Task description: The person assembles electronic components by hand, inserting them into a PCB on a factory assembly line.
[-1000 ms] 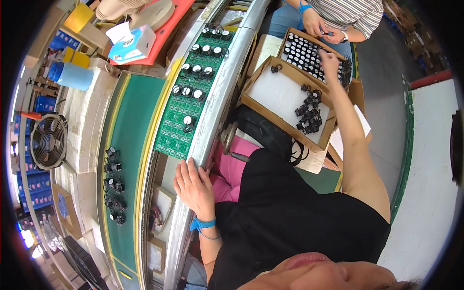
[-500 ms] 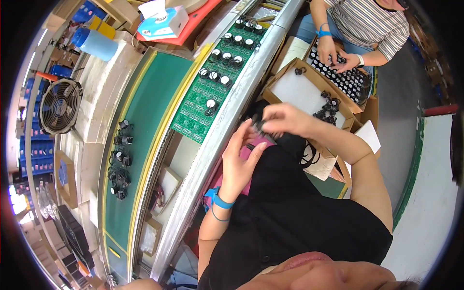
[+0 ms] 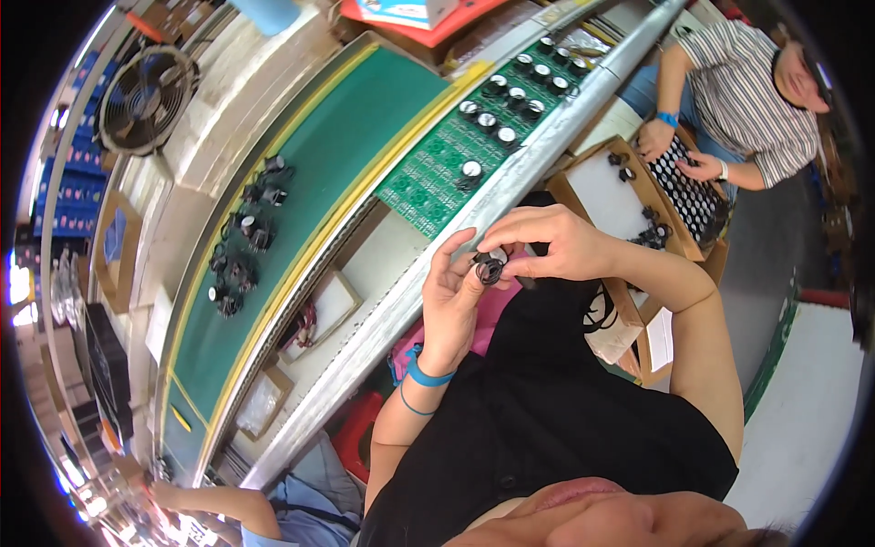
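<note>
In front of my chest, a small black component with coiled black wire (image 3: 489, 268) is held between both hands. My left hand (image 3: 450, 296) has its thumb and fingers closed round its left side. My right hand (image 3: 561, 242) pinches it from the other side with thumb and fingertips. Just beyond, a green circuit board panel (image 3: 424, 182) rests on the rail of the line, carrying several round white-topped black components (image 3: 487, 121) with wires; its near end is bare board. The fingers partly cover the held component.
A green conveyor belt (image 3: 355, 114) on the left carries a row of similar wired components (image 3: 248, 223). A metal rail (image 3: 492, 201) runs alongside. At right, a cardboard box (image 3: 597, 187) holds more components, and a co-worker's hands (image 3: 654, 141) are over a tray of white-topped parts (image 3: 685, 187).
The view has swung, shifting the board and belt. My hands have turned the component, whose coiled wire now shows between them. The co-worker's hands have moved apart.
</note>
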### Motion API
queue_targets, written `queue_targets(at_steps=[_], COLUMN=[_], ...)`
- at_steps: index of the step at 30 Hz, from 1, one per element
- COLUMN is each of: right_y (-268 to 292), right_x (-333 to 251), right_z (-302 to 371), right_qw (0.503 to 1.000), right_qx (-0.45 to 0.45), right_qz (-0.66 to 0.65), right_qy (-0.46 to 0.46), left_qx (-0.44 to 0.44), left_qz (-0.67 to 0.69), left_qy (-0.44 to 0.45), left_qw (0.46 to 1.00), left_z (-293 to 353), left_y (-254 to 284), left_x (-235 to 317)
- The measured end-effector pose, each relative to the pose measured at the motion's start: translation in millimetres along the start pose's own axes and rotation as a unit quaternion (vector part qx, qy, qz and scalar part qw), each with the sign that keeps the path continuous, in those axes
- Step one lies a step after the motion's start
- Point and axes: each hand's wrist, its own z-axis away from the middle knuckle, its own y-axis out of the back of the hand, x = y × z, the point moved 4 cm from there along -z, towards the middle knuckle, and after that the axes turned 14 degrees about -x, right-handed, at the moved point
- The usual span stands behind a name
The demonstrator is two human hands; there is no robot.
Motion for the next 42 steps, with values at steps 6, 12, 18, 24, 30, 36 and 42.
queue_targets(at_steps=[6, 12, 18, 24, 30, 36, 42], right_y=[32.1, 66.1, 64.1, 61.6, 61.8, 62.9, 62.6], right_x=[-2.9, 60.8, 70.4, 65.8, 67.3, 62.1, 60.9], right_z=[-46.5, -82.9, -93.6, -98.0, -96.8, -104.8, -109.8], right_qw=[0.965, 0.891, 0.902, 0.893, 0.885, 0.879, 0.867], right_qx=[-0.032, -0.071, -0.086, -0.116, -0.134, -0.184, -0.236], right_qz=[0.256, 0.426, 0.396, 0.392, 0.408, 0.405, 0.395], right_qy=[0.041, -0.141, -0.150, -0.189, -0.177, -0.172, -0.192], left_qx=[0.102, 0.104, 0.092, 0.088, 0.086, 0.085, 0.086], left_qz=[-0.277, -0.798, -0.814, -0.820, -0.821, -0.822, -0.822], left_qy=[-0.047, -0.103, -0.049, -0.042, -0.049, -0.051, -0.049], left_qw=[0.954, 0.584, 0.572, 0.563, 0.563, 0.561, 0.560], left_z=[14.8, 14.9, 11.0, 10.0, 10.0, 10.2, 12.1], left_y=[24.0, 27.8, 28.6, 29.8, 28.5, 27.7, 27.8], left_x=[14.0, 23.9, 22.3, 21.0, 20.3, 19.9, 21.1])
